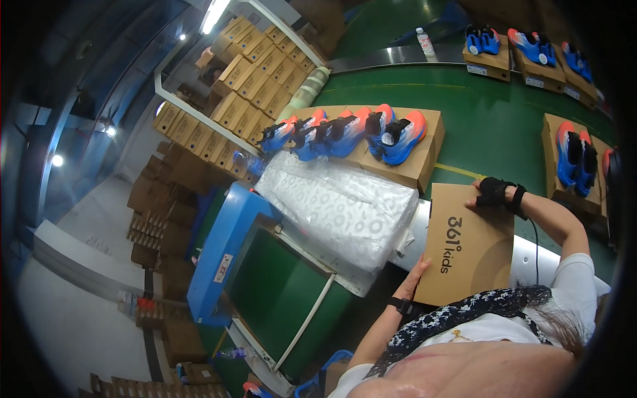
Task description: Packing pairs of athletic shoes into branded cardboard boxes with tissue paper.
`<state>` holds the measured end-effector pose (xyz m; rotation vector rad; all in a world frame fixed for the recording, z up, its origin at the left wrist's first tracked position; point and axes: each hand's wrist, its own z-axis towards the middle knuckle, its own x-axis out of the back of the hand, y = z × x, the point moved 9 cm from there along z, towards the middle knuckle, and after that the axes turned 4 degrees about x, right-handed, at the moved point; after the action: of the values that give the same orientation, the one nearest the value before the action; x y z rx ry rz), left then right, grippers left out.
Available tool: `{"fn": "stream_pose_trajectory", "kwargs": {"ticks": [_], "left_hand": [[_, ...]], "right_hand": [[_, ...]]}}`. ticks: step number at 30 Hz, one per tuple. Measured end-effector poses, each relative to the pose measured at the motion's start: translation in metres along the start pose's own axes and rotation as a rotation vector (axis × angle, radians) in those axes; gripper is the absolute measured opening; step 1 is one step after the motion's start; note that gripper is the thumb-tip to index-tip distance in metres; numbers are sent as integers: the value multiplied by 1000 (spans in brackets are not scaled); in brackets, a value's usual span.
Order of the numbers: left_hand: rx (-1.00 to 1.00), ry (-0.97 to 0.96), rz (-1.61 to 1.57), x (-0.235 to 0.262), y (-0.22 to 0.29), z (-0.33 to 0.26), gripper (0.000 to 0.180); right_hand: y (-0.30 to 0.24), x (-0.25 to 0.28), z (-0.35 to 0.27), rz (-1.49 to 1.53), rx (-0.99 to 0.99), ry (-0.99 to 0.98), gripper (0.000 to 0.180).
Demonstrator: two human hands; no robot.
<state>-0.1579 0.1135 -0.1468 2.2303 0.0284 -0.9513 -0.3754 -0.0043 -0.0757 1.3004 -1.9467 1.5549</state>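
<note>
A closed brown cardboard shoebox (464, 245) with dark printing on its lid is in front of me, over a pale metal surface. My left hand (417, 273), with a dark band at the wrist, holds the box's left side near its lower corner. At the far right corner, my right hand (492, 192) in a black fingerless glove grips the edge, fingers over the lid. Just left of the box lies a stack of patterned white paper (338, 199) in clear plastic. Blue-and-orange sneakers (401, 137) rest on brown shoeboxes (424, 159) beyond it.
A green conveyor belt (478, 99) runs past the far side. More sneakers on boxes (576, 156) stand at the right. A blue machine frame (229, 245) is at left, with stacked cartons (255, 73) behind. A bottle (424, 43) stands on the far metal ledge.
</note>
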Motion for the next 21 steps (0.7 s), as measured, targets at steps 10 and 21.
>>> {"fn": "stream_pose_trajectory", "kwargs": {"ticks": [10, 21], "left_hand": [[-506, 247, 373, 29, 70, -71, 86], [-976, 558, -346, 183, 124, -288, 53]], "right_hand": [[-113, 36, -17, -178, 240, 283, 68], [-213, -3, -50, -164, 569, 480, 55]]}}
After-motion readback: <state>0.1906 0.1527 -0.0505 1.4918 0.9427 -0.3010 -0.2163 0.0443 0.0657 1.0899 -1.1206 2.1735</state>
